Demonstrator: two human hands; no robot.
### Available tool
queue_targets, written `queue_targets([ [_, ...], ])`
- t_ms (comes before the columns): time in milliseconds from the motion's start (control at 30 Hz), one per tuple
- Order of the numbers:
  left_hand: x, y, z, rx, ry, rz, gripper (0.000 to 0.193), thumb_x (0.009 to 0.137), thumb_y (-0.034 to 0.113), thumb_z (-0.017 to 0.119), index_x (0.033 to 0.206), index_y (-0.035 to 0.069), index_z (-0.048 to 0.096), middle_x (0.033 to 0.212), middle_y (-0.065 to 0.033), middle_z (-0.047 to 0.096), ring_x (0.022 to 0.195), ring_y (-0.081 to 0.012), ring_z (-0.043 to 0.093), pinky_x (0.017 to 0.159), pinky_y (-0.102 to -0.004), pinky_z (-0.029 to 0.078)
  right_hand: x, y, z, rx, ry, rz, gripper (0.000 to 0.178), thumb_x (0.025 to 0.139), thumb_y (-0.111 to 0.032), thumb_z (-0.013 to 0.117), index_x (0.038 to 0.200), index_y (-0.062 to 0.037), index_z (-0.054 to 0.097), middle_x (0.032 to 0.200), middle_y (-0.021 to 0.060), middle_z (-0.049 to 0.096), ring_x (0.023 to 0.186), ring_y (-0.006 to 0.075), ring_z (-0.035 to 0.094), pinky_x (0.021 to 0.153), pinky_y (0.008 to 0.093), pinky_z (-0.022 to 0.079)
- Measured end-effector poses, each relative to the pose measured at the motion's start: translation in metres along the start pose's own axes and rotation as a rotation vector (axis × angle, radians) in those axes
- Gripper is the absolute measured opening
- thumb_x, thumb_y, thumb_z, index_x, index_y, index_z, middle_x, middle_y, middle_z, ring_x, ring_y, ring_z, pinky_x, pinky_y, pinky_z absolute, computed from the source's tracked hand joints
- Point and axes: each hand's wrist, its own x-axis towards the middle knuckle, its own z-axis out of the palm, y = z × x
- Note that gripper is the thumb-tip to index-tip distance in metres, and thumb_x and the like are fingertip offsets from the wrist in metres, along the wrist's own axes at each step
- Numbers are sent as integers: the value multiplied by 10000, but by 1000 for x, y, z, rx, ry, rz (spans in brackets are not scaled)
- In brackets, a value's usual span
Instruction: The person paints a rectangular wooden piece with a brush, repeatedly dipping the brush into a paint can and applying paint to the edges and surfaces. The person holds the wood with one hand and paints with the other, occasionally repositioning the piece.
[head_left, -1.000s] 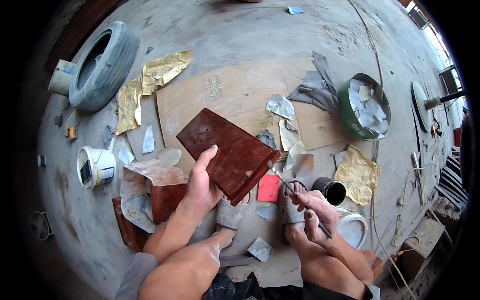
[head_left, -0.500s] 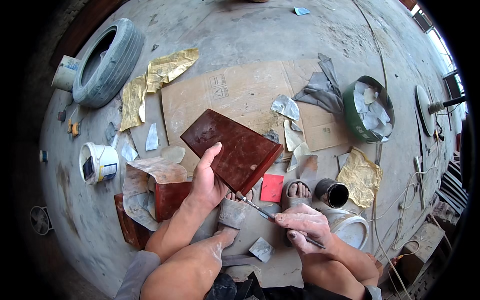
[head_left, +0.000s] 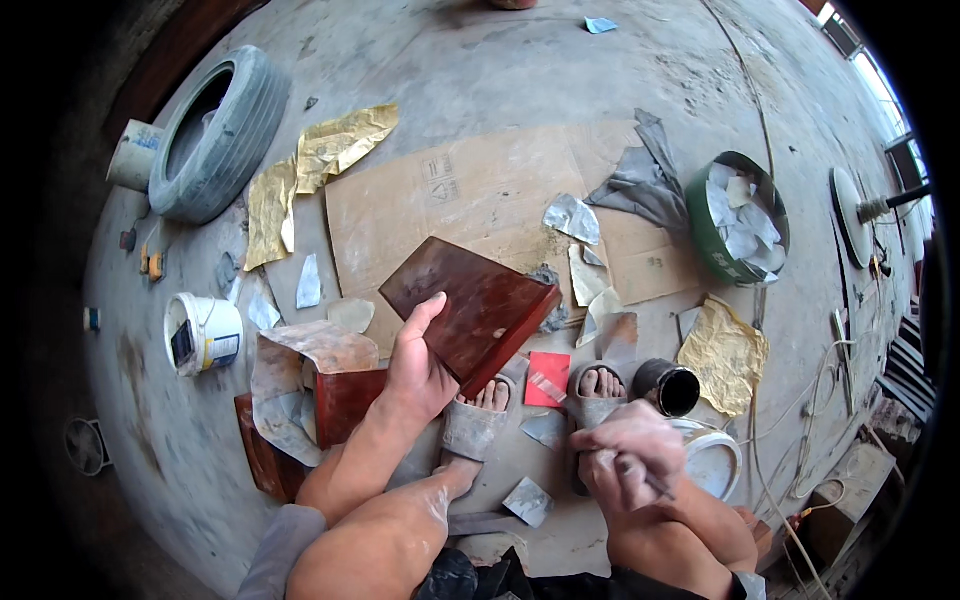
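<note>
My left hand (head_left: 415,370) grips a dark red-brown wooden block (head_left: 465,310) by its lower left side, thumb flat on its top face. The block is tilted and has a stepped edge along its right end; a pale spot shows near that end. My right hand (head_left: 630,455) is closed and smeared by motion, over my right knee. In it is a thin paintbrush (head_left: 657,485), whose blurred handle end shows below the fingers. Beside that hand stand a black-coated can (head_left: 667,388) and a white lidded bucket (head_left: 715,462).
Cardboard (head_left: 400,210) lies ahead, with sandpaper scraps and a grey cloth (head_left: 640,180). More red-brown wooden pieces (head_left: 345,405) sit at left under a bent sheet. A white pail (head_left: 215,335), a tyre (head_left: 225,135), a green tub (head_left: 705,240) of scraps and cables (head_left: 760,440) stand around.
The brush has left the block's lower corner as my right hand drew back to the right and turned. The block has shifted slightly right and tilted in my left hand.
</note>
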Motion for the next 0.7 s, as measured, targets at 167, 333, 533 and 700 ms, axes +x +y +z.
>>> queue_targets([
  [167, -1, 4, 0, -144, 104, -59, 429, 920, 158, 635, 1317, 20, 549, 1258, -128, 637, 1224, -234, 591, 1015, -373, 502, -28, -1, -54, -439, 224, 424, 294, 1012, -156, 440, 1022, -4, 692, 850, 132, 700, 745, 263, 665, 714, 363, 524],
  [333, -8, -10, -2, 32, -15, 182, 216, 1004, 125, 550, 1164, -10, 604, 1098, -166, 704, 968, -197, 712, 765, -285, 616, -65, 6, -107, -662, 171, 715, 271, 1011, -149, 419, 1009, 11, 638, 750, 134, 674, 634, 244, 616, 637, 371, 502],
  [533, 7, -5, -27, 41, 271, 236, 412, 912, 23, 599, 1290, -40, 447, 1228, -196, 566, 1062, -260, 618, 892, -342, 536, -91, 60, -104, -885, -102, 691, 141, 900, -151, 645, 1023, -90, 676, 773, 228, 649, 726, 417, 639, 655, 505, 512],
  [700, 14, 0, -33, -295, -236, -115, 295, 960, 93, 598, 1230, -25, 574, 1153, -161, 689, 1016, -229, 703, 864, -322, 599, -97, 72, -94, -881, -188, 732, 126, 874, -159, 667, 952, -83, 731, 788, 189, 679, 792, 379, 640, 760, 483, 495],
])
